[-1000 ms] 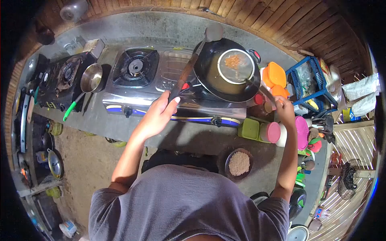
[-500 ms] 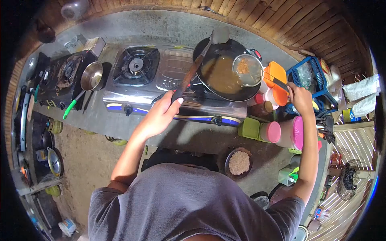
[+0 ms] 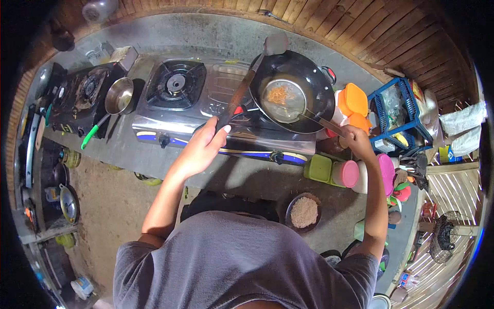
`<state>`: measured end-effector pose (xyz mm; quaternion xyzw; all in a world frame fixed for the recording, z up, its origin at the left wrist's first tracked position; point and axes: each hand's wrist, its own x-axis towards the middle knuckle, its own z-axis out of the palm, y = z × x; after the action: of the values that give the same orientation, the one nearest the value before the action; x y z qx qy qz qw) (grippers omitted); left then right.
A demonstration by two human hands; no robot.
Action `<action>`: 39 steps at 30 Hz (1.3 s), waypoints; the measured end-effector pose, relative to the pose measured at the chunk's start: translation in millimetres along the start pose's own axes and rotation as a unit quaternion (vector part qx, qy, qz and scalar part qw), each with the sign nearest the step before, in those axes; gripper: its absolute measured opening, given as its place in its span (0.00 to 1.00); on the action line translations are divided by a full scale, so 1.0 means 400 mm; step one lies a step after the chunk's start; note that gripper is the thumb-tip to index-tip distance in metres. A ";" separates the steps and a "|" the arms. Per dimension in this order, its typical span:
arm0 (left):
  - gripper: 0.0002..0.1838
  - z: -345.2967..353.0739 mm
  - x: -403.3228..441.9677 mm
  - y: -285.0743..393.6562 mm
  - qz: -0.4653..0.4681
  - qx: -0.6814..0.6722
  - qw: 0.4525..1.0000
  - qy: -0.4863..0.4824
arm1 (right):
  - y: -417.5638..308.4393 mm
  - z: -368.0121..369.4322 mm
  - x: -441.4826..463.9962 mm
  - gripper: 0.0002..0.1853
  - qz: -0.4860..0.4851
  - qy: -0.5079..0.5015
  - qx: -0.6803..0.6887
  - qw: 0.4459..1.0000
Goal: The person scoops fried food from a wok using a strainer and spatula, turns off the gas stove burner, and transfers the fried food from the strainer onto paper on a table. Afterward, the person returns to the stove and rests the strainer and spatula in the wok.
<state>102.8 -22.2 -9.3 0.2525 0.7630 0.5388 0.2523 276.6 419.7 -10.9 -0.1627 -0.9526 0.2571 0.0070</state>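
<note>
Head view: the strainer [image 3: 289, 109] has been brought from the right-hand rim of the wok [image 3: 315, 77] to the middle of its mouth within the last half second; by this shift, it may be judged, the orange bits [image 3: 278, 94] in the mesh have been placed over the brownish liquid, rather than out by the edge; whether the mesh is dipped or held just above cannot be told.

The strainer's handle is grasped in the right hand [image 3: 357, 141], near the wok's near right edge; the wooden handle of the spatula [image 3: 242, 95] is clasped in the left hand [image 3: 210, 140], its blade seen at the far left rim of the wok, much as before.

Nearer the body, pale, grain-like food is held in a dark bowl [image 3: 288, 211]; beside the stove [image 3: 257, 138] a green box [image 3: 320, 167] and a pink-lidded tub [image 3: 347, 172] are set together, their contents hidden; farther right, a clear plastic bag [image 3: 393, 105] and something yellow [image 3: 400, 138] are held in the blue basket [image 3: 380, 114].
</note>
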 end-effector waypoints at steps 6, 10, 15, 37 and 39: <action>0.15 -0.001 0.000 0.006 -0.009 -0.008 1.000 0.001 | 0.002 0.029 -0.009 0.15 0.039 0.018 0.083 0.996; 0.17 -0.002 0.004 0.002 -0.015 -0.017 1.000 0.000 | 0.011 -0.008 -0.011 0.14 0.015 0.104 0.016 0.994; 0.18 0.008 0.012 -0.014 -0.009 -0.007 1.000 -0.013 | -0.108 -0.084 0.000 0.13 0.079 0.199 -0.204 0.955; 0.17 -0.018 -0.009 -0.005 -0.004 -0.024 0.999 -0.022 | -0.103 0.121 0.063 0.12 0.029 0.139 -0.007 0.990; 0.14 -0.016 -0.011 -0.002 -0.004 -0.035 0.999 -0.015 | -0.093 0.137 0.049 0.12 0.031 0.132 -0.012 0.991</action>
<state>101.9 -29.6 -7.7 0.2480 0.7408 0.5606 0.2748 241.4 368.8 -41.6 -0.2251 -0.9407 0.2222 0.1228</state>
